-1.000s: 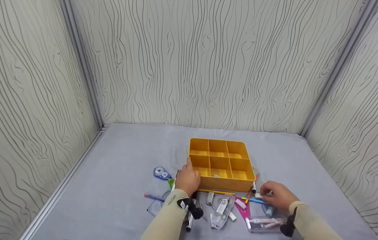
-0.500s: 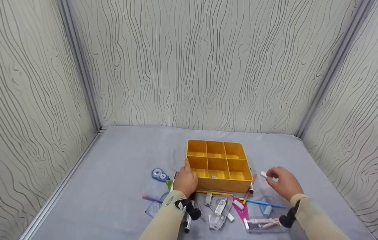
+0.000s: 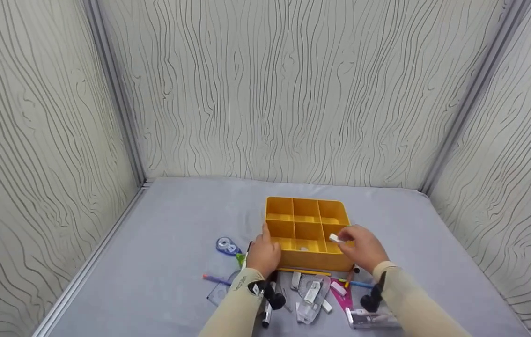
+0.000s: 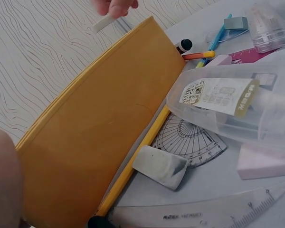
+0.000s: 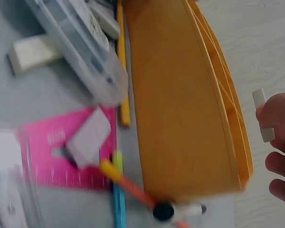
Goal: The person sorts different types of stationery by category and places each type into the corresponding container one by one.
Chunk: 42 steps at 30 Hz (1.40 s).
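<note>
My right hand (image 3: 363, 247) pinches a small white eraser (image 3: 335, 238) between thumb and fingertips, above the front right compartment of a yellow six-compartment box (image 3: 317, 260). In the right wrist view the eraser (image 5: 259, 102) shows beyond the box rim. My left hand (image 3: 264, 254) rests at the box's front left corner, its index finger straight along the left wall. A small pale piece (image 3: 304, 249) lies in the front middle compartment. In front of the box lie a yellow pencil (image 4: 154, 128), a worn white eraser (image 4: 160, 167) and a clear protractor (image 4: 187, 140).
Left of the box is a blue correction tape (image 3: 226, 245). Nearer me lie a clear plastic case (image 3: 310, 309), a pink set square (image 5: 42, 147) with a pale eraser on it, a clear box of pens (image 3: 359, 318), a blue pencil (image 3: 361, 284) and a black-capped marker (image 3: 266, 318).
My right hand has picked up the white eraser from the table right of the box, lifted it and carried it left over the box. My left hand has stayed at the box corner.
</note>
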Available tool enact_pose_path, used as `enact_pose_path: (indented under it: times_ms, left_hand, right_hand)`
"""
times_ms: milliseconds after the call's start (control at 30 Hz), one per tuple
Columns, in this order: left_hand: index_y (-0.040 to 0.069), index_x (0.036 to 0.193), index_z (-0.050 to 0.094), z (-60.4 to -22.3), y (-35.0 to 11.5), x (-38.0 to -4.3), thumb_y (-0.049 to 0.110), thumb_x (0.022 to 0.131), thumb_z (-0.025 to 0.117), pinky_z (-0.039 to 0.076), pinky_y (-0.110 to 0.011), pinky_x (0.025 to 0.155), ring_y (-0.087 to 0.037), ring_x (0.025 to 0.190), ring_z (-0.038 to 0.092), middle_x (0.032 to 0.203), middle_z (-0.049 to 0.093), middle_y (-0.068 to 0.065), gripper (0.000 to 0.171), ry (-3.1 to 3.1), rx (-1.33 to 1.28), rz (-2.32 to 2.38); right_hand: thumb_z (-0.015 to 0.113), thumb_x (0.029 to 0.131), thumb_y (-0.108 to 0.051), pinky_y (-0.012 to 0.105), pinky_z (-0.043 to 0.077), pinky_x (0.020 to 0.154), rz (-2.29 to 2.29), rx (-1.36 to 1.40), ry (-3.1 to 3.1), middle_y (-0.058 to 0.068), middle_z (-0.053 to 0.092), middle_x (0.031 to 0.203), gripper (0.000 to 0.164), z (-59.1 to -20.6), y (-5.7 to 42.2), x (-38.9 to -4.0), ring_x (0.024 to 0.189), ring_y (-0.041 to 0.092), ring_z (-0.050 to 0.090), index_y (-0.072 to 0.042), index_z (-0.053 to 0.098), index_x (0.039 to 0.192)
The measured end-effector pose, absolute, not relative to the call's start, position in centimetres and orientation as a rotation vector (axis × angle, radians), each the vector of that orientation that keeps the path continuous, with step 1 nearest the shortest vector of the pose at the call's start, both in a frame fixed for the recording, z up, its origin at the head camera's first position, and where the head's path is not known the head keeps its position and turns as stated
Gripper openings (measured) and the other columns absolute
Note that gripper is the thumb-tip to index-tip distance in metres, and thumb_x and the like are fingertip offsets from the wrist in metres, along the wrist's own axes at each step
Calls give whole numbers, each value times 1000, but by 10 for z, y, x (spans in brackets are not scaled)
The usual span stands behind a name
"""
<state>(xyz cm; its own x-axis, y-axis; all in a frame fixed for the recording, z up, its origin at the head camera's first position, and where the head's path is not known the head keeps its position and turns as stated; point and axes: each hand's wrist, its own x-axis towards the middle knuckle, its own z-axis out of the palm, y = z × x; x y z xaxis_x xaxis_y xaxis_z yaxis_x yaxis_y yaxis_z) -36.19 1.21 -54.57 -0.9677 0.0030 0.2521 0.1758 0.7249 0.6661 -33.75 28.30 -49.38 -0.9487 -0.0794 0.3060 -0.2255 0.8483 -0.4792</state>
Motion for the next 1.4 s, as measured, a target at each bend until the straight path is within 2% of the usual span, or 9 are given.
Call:
enact_pose_path:
  times_ms: [233,400,567,800,967,1067,1167,1300,1400]
  left_hand:
    - [0,156,32,-546,19,-364,20,96,47,50,-53,98,-40,107,64,122,64,-23,65,-2702,-127,-1111]
    - [1,157,31,-544,23,-361,22,97,46,49,-52,100,-38,109,64,124,64,-21,66,-2727,-121,-1123]
    - [-1,156,33,-543,23,-360,22,95,47,50,-53,98,-38,107,64,122,64,-22,66,-2717,-126,-1103]
    - [0,157,30,-545,19,-362,22,96,48,50,-53,98,-39,107,64,124,63,-22,67,-2731,-126,-1104]
    - [-1,157,31,-549,15,-362,20,95,48,50,-54,97,-41,106,64,122,64,-24,67,-2720,-129,-1101]
    - [-1,157,30,-550,13,-364,20,96,48,49,-54,98,-42,107,63,123,63,-25,67,-2713,-145,-1121]
    - [0,157,29,-551,12,-365,21,97,48,49,-54,99,-41,108,63,125,63,-24,67,-2726,-135,-1118]
    - [1,158,29,-550,11,-365,21,97,48,49,-55,99,-41,107,63,125,63,-24,67,-2728,-113,-1127]
    - [0,157,30,-549,12,-366,20,97,49,49,-56,98,-42,107,63,124,63,-25,66,-2716,-117,-1135]
  right_hand:
    - [80,85,-19,43,55,92,709,335,-2748,-6,65,94,13,-496,253,-343,91,16,61,-21,70,93]
    - [79,86,-17,45,55,93,694,349,-2712,-5,65,95,13,-500,252,-344,96,20,64,-17,71,95]
    - [77,89,-16,48,54,95,744,301,-2674,-3,65,98,12,-502,267,-341,97,22,62,-14,71,98]
    - [70,94,-17,50,54,96,775,196,-2691,3,65,107,19,-506,304,-334,102,24,61,-13,68,113]
    - [68,94,-15,51,55,93,734,159,-2732,6,66,106,20,-514,336,-327,97,25,61,-11,67,114]
    - [68,93,-14,49,56,89,684,147,-2783,4,65,102,20,-518,355,-321,92,23,60,-10,67,113]
    - [68,92,-13,43,56,82,647,160,-2875,0,62,94,17,-521,369,-313,86,19,57,-12,67,109]
    - [69,88,-11,34,51,71,563,345,-3036,-7,59,83,8,-525,385,-304,77,14,54,-16,68,94]
    - [68,82,-8,34,48,66,558,538,-3151,-9,58,81,15,-529,394,-299,75,13,53,-20,68,90]
